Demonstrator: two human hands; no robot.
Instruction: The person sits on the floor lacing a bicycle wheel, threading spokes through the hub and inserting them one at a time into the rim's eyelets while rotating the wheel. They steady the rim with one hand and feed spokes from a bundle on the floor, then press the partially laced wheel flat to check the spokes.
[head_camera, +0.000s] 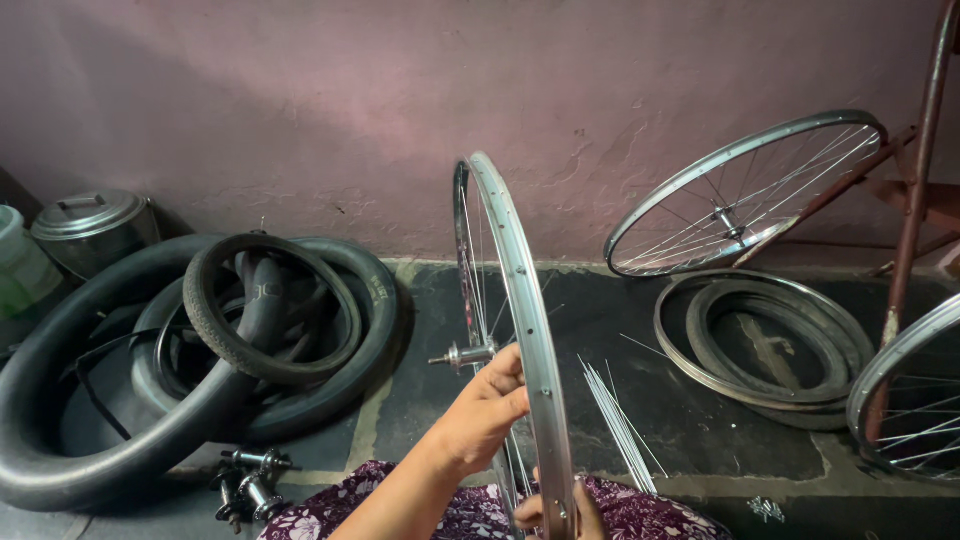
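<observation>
A: Left hand (487, 408) curled loosely beside the steel bicycle rim (522, 300), fingertips toward the hub (462, 355); whether it pinches a spoke there, cannot tell; right hand (560, 512) mostly hidden at the frame's bottom, fingers wrapped on the rim's lower edge.

B: Position of the wheel?

A: Upright, edge-on to the camera, lower part over the floral-clothed lap (470, 505); loose spokes (615, 420) on the floor just to its right.

B: Handling?

A: Judged light and stiff at the rim but thin-walled; smooth metal, probably slippery; spokes slender and easily bent; best held at the rim edge and steadied near the hub, not by single spokes.

B: Surroundings?

A: Pile of tyres and inner tubes (200, 340) left; spare hubs (250, 480) near it; spoked wheel (745, 190) against the wall.
</observation>
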